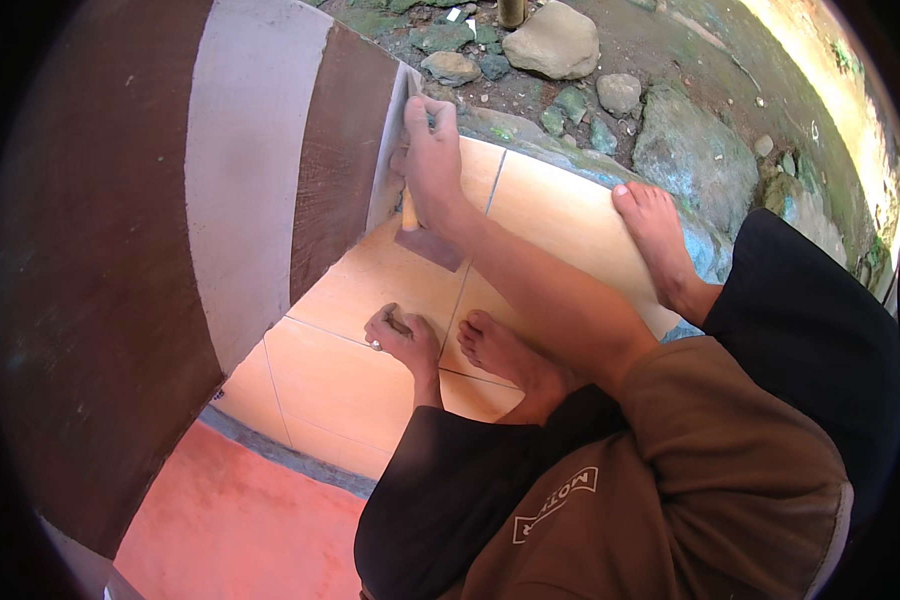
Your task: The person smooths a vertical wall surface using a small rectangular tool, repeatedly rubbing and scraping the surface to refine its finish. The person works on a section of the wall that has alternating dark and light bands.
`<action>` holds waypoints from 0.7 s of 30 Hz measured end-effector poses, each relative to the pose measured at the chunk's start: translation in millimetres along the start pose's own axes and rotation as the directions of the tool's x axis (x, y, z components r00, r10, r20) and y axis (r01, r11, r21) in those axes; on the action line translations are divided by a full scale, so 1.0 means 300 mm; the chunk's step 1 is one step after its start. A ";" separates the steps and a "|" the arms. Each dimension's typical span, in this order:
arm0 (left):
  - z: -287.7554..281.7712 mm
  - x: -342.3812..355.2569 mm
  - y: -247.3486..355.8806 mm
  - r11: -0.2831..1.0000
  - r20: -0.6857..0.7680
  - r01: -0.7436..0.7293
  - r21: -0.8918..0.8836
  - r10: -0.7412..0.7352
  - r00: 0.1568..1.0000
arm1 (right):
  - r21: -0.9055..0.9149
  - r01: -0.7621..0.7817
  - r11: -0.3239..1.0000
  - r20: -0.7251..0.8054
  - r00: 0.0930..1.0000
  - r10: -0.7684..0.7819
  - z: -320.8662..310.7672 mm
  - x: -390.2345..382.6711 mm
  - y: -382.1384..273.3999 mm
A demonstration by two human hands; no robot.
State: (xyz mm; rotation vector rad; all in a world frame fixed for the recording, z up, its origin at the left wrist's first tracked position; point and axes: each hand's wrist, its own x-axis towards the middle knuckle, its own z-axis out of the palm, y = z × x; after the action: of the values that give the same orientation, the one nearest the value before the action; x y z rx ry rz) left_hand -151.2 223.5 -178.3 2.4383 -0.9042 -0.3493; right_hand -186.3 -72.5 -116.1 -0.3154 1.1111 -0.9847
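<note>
My right hand (433, 165) is raised at the outer edge of a striped wall (345, 150), its fingers closed. From below it comes a scraper (430, 248) with an orange handle and a flat, dull brown-grey blade pointing down. A thin grey piece (413, 86) shows above the fingertips at the wall's edge; I cannot tell what it is. Lower down, over the tiles, my left hand (407, 340) is curled round a small greyish-brown lump (398, 323). A ring sits on one of its fingers.
Peach floor tiles (320, 375) lie beneath me, with my bare feet on them. A pinkish-red floor (240, 510) adjoins at lower left, past a grey strip (290, 455). Beyond the tile edge are bare soil, a pale boulder (552, 40) and several rocks (695, 150).
</note>
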 end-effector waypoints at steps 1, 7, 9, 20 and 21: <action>-0.010 -0.007 -0.002 1.000 -0.019 -0.017 -0.013 0.017 1.000 | -0.032 0.000 0.999 0.049 0.999 0.002 0.020 -0.051 -0.042; -0.020 -0.027 0.009 0.999 -0.018 0.045 -0.030 -0.046 0.999 | -0.050 0.020 0.999 0.004 1.000 -0.020 0.015 0.003 -0.069; -0.013 -0.015 -0.003 1.000 -0.026 -0.001 0.024 0.002 1.000 | 0.003 0.003 1.000 0.079 0.997 -0.004 0.019 -0.035 -0.072; -0.005 -0.011 0.006 0.998 -0.019 -0.035 0.061 0.036 0.999 | -0.072 -0.075 0.995 0.007 0.997 0.076 -0.036 0.057 -0.044; 0.004 -0.009 0.026 0.999 -0.016 -0.028 0.046 0.029 0.999 | -0.053 -0.135 0.989 -0.093 0.987 0.130 -0.055 0.106 -0.023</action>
State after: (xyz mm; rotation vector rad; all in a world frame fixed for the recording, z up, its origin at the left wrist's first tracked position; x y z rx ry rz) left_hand -157.9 220.0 -174.8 2.4634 -0.9483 -0.3013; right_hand -201.0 -97.6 -138.2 -0.2438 1.2281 -0.8557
